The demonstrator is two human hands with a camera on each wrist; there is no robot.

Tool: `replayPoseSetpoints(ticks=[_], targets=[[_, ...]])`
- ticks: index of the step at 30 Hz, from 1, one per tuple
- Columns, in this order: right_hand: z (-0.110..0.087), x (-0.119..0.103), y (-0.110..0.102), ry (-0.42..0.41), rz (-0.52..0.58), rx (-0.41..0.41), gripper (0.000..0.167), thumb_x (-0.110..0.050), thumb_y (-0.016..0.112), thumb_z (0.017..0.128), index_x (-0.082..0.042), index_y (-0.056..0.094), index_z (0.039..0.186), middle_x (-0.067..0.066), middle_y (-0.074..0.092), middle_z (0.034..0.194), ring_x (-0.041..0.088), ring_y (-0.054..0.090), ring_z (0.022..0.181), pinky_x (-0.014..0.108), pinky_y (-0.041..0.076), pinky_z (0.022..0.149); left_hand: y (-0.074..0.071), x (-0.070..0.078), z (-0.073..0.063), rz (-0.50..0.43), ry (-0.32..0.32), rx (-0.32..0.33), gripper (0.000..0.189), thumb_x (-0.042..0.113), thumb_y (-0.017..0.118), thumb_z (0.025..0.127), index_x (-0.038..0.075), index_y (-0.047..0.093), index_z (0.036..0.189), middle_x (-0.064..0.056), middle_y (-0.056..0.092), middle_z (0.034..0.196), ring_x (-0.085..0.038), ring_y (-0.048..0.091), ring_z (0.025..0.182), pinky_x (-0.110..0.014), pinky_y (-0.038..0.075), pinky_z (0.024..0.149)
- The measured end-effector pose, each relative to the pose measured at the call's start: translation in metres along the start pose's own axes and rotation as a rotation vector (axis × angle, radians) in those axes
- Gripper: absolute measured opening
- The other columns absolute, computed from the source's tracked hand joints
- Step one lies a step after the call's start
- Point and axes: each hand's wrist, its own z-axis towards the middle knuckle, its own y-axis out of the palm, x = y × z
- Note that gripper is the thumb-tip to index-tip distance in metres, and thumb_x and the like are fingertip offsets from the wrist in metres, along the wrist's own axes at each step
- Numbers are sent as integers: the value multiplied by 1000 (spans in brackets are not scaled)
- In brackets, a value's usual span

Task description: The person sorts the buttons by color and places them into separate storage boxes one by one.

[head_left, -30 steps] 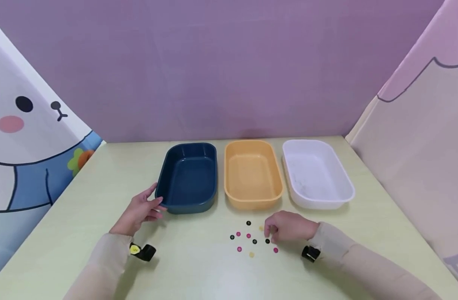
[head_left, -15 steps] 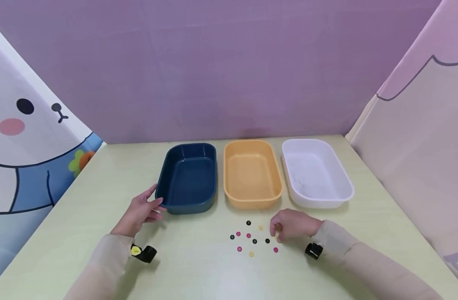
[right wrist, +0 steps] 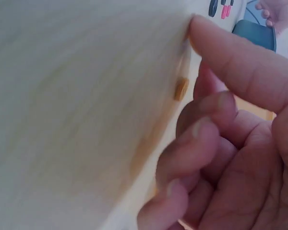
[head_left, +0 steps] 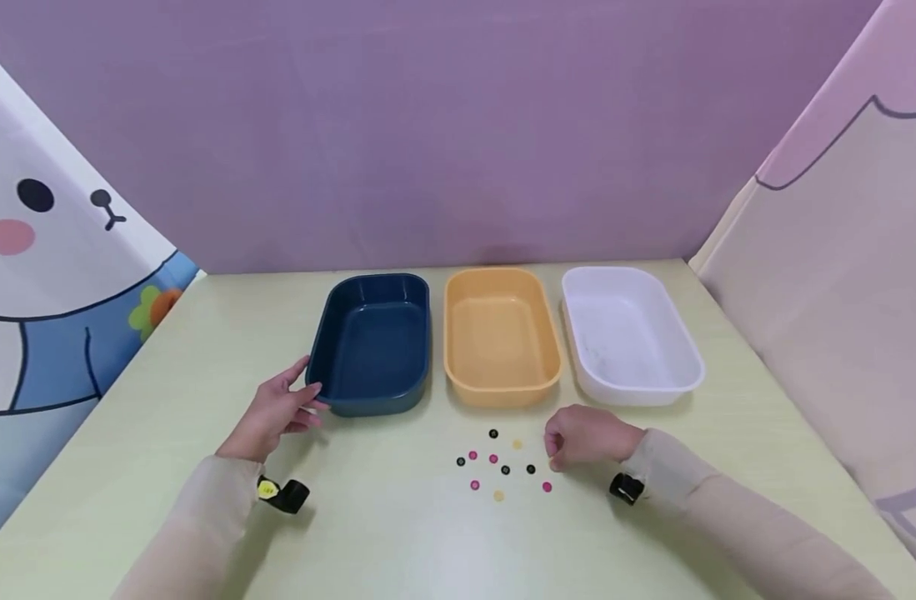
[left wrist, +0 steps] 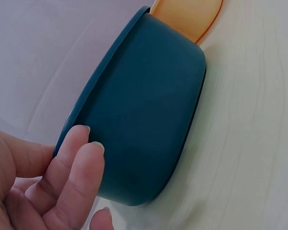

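My left hand (head_left: 273, 414) grips the near left corner of the dark blue tray (head_left: 371, 407), its thumb over the rim. In the left wrist view its fingertips (left wrist: 97, 148) lie against the tray's outer wall. My right hand (head_left: 591, 437) is low over the table, right of the scattered buttons, with bent fingers. A yellow button (right wrist: 182, 89) sits on the table beside these fingers in the right wrist view; the hand hides it in the head view. Black buttons (head_left: 531, 469), pink buttons (head_left: 547, 487) and yellow buttons (head_left: 498, 496) lie to the left of it.
An orange-yellow tray (head_left: 503, 397) stands in the middle, and a white tray (head_left: 641, 396) stands to its right. Behind them rises a purple backdrop (head_left: 458, 133). Printed cloth hangs at both sides of the table (head_left: 397, 533).
My right hand has shifted right, uncovering a yellow button and clearing a black one, and its fingers have drawn closer together. The left hand stays at the tray corner. The head view has tilted slightly.
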Motion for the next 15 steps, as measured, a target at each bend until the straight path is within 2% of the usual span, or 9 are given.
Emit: replayPoseSetpoints(ticks=[4, 8, 15], targets=[[-1, 3, -8, 10, 38, 12, 18, -10, 77, 73, -17, 63, 65, -10, 56, 65, 8, 47, 60, 26, 39, 58, 3, 6, 4, -16, 11, 2, 66, 16, 46, 102, 14, 6, 155, 5, 70, 74, -8, 64, 55, -25, 46, 57], [0, 2, -12, -48, 84, 19, 12, -11, 75, 75, -16, 67, 67, -11, 58, 66, 7, 48, 62, 25, 42, 58, 3, 6, 5, -27, 3, 14, 66, 16, 46, 102, 15, 7, 155, 4, 69, 74, -9, 63, 55, -25, 47, 57], [8, -15, -18, -157, 105, 21, 11, -5, 71, 77, -12, 70, 69, -11, 60, 67, 5, 49, 61, 23, 43, 59, 2, -3, -5, -25, -15, 19, 66, 17, 46, 102, 12, 6, 155, 2, 69, 75, -9, 61, 54, -25, 47, 59]])
